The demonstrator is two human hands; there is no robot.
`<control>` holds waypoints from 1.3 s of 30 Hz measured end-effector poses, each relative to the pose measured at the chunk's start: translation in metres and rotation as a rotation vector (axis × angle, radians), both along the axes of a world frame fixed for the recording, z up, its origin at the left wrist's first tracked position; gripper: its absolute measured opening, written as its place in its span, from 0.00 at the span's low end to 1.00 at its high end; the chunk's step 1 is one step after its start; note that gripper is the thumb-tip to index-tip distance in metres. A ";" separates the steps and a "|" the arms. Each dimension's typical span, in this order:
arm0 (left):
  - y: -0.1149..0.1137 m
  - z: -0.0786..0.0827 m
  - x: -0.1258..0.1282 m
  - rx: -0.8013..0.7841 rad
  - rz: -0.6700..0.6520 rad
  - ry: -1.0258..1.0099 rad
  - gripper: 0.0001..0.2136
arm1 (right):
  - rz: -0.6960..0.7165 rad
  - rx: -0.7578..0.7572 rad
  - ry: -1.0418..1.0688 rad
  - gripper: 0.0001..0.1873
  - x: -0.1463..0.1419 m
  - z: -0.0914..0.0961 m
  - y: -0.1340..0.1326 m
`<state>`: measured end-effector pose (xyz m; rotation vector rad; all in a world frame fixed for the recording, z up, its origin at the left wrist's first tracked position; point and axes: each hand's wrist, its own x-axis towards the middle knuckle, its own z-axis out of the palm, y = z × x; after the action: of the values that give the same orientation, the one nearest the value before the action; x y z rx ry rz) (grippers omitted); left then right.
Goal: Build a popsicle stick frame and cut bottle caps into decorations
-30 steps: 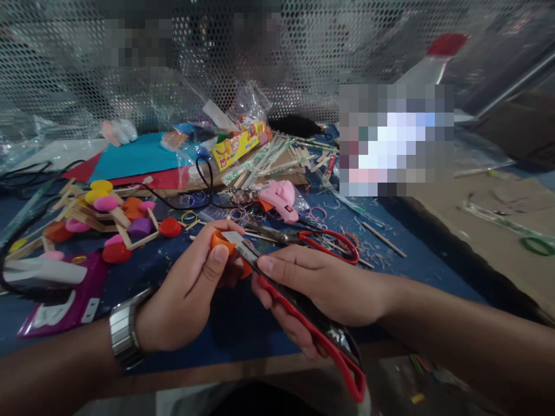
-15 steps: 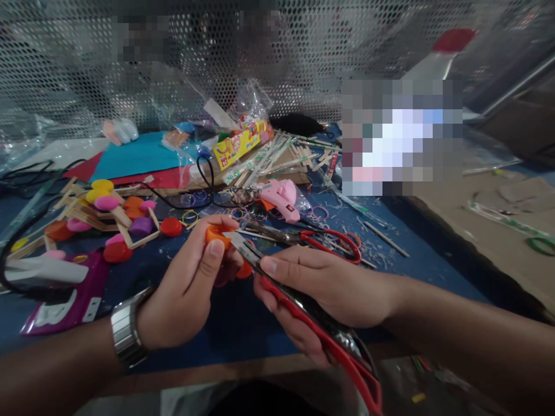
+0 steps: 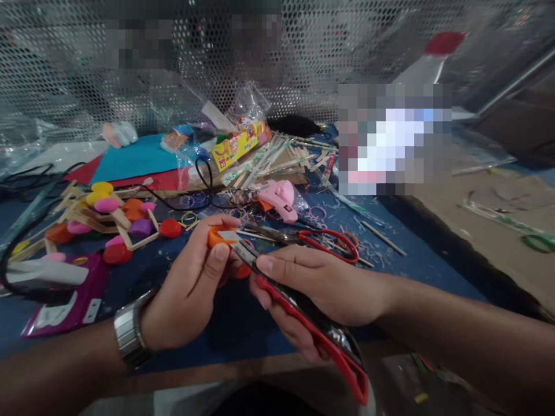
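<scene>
My left hand [image 3: 191, 289] pinches a small orange bottle cap [image 3: 215, 237] between thumb and fingers above the blue table. A steel watch [image 3: 129, 329] sits on that wrist. My right hand [image 3: 321, 283] is wrapped round red-handled scissors [image 3: 312, 323], held near the blades. The blade tip rests against the orange cap. The red handle loops stick out toward me below my right palm.
A second pair of red scissors [image 3: 325, 238] lies just beyond my hands. A pink glue gun [image 3: 280, 199], wooden sticks [image 3: 277, 155], rubber bands and coloured caps on a stick frame [image 3: 108, 216] crowd the blue mat [image 3: 238, 323]. Coloured paper [image 3: 134, 159] lies at the back left; cardboard [image 3: 489, 231] on the right.
Hands stay almost in place. The scissors' handles swung slightly outward and back, and the blade tip keeps working against the orange cap.
</scene>
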<state>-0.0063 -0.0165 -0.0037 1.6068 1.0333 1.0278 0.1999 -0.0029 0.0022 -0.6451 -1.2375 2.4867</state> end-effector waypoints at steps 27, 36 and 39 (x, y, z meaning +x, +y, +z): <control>0.006 0.004 -0.007 0.095 0.055 0.078 0.15 | -0.054 0.063 -0.081 0.23 0.001 -0.001 -0.005; 0.002 0.006 -0.006 0.151 0.038 0.169 0.13 | -0.039 0.101 -0.107 0.23 -0.001 0.004 -0.004; 0.001 0.006 -0.005 0.129 0.026 0.159 0.13 | -0.038 0.095 -0.097 0.22 -0.002 0.004 -0.005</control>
<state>-0.0113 -0.0155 0.0020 1.8084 1.1150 1.0138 0.1982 -0.0077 0.0065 -0.7649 -1.3553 2.3754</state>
